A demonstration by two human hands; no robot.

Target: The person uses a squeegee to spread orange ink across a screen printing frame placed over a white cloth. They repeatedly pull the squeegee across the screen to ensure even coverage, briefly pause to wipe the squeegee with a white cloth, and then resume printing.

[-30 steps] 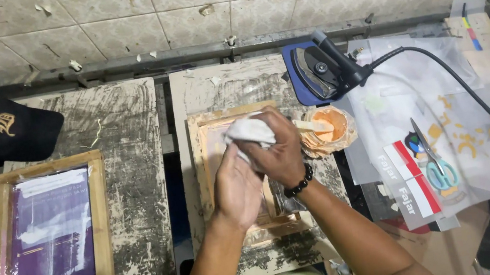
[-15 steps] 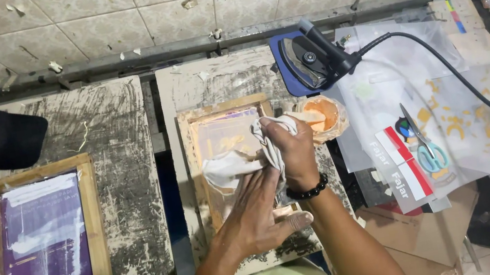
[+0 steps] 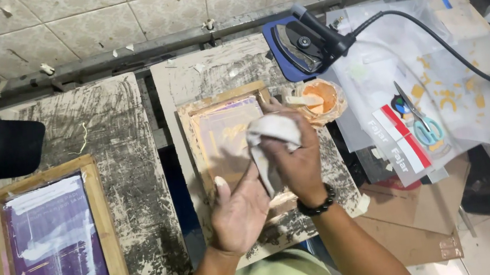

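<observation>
Wiping appears under way: a white cloth point(image 3: 271, 140) is gripped in the right hand point(image 3: 297, 159) and pressed onto the small wooden screen frame point(image 3: 235, 148), which is steadied at its near edge by the open left hand point(image 3: 240, 212). Part of the mesh looks pale, so the work is judged partly done. Right of the frame an orange ink tub point(image 3: 318, 99) sits close; left of it, a gap, then a larger purple screen point(image 3: 54, 247).
</observation>
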